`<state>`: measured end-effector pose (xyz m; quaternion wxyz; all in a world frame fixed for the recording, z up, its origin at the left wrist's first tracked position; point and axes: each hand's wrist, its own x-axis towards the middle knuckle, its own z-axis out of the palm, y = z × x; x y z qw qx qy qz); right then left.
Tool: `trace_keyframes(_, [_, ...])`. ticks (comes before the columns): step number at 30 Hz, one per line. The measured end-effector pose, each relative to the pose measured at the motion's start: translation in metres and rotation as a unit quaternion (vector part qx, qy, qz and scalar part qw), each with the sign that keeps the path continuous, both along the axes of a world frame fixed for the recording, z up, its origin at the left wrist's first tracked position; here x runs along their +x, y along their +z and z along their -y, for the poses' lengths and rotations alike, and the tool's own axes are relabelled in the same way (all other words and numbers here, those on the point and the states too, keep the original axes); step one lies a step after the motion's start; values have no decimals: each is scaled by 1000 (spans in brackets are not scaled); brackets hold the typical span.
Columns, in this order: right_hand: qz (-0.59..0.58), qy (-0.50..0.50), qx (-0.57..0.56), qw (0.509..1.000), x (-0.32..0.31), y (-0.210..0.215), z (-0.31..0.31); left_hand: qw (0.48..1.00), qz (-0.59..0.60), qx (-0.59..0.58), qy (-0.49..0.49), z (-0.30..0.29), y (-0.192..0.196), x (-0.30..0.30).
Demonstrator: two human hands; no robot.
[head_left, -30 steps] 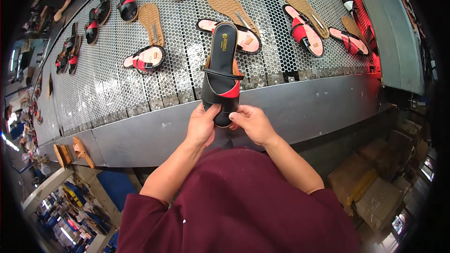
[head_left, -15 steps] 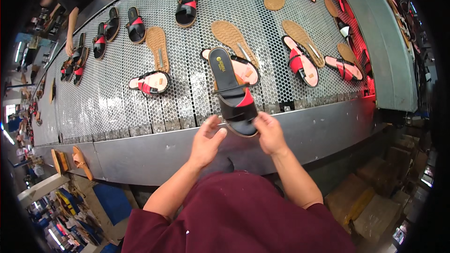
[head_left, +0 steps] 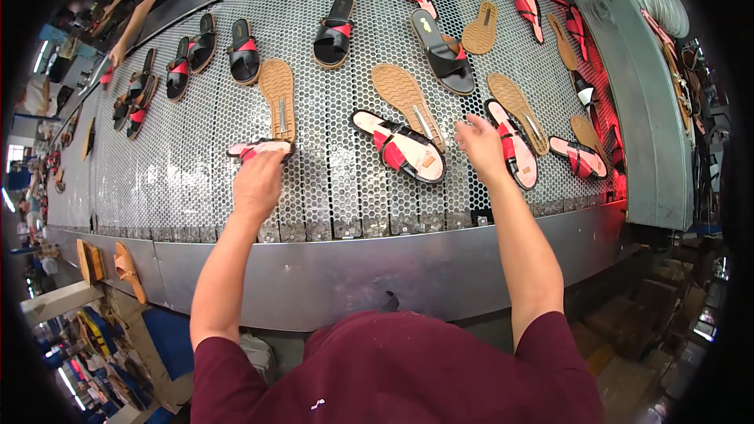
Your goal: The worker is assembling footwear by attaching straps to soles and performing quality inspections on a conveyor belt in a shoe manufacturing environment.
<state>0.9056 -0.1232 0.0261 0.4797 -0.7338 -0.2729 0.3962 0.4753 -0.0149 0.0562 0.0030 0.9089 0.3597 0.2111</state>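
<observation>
My left hand point(head_left: 259, 184) has its fingers closed on the near edge of a pink, red and black sandal upper point(head_left: 245, 148), which is tilted on the perforated metal conveyor point(head_left: 330, 180). A tan sole point(head_left: 277, 94) lies just beyond it, tread side up. My right hand point(head_left: 481, 148) is empty over the mesh, fingers bent and apart, close to another pink-lined sandal upper point(head_left: 520, 159). Between my hands lie a further pink-lined upper point(head_left: 408, 155) and a tan sole point(head_left: 400, 94). A finished black and red slide sandal point(head_left: 445, 59) rests farther off.
More black and red sandals point(head_left: 334, 35) lie to the left. At far left a co-worker's hand point(head_left: 118, 55) reaches over the conveyor. A grey machine housing point(head_left: 636, 110) with red light stands at right. Tan sandals point(head_left: 128, 267) hang by the metal front edge.
The black sandal left both hands and lies farther up the conveyor. My left hand moved left onto a pink-lined upper; my right moved forward and right, now empty.
</observation>
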Motion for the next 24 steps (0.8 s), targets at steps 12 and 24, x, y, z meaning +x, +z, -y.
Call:
trace_keyframes(12, [-298, 332, 2, 895, -139, 66, 85, 641, 458, -615, 28, 33, 56, 86])
trace_keyframes(24, [-222, 175, -194, 939, -91, -1, 248, 921, 0, -241, 305, -35, -84, 45])
